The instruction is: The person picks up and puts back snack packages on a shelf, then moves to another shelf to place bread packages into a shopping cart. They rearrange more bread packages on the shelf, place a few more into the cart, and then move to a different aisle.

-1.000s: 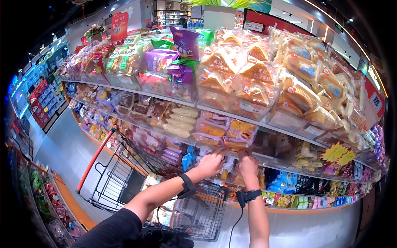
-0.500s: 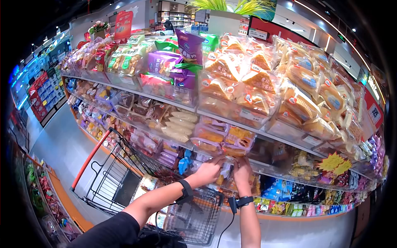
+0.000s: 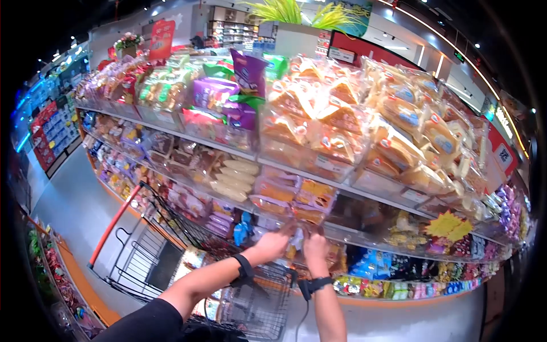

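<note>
My left hand (image 3: 272, 245) and my right hand (image 3: 315, 249) are side by side at the front edge of the middle shelf, fingers curled inward and close together. Motion blur and the hands themselves hide what the fingers grip. Just above them lie purple-and-yellow bread packs (image 3: 313, 196) in clear wrapping. A pale wrapped item (image 3: 297, 239) shows between the hands, too blurred to name. Left of my left hand is a small blue packet (image 3: 242, 229). Both wrists wear dark bands.
A black wire shopping cart with a red handle (image 3: 111, 232) stands at lower left against the shelves, with goods inside. Triangular sandwich packs (image 3: 342, 122) and bread bags (image 3: 401, 111) fill the top shelf. A yellow starburst sign (image 3: 449, 227) sticks out at right.
The whole view has shifted, so the shelves sit slightly further left and lower. Both hands stay close together at the same shelf edge, now more blurred and a little lower.
</note>
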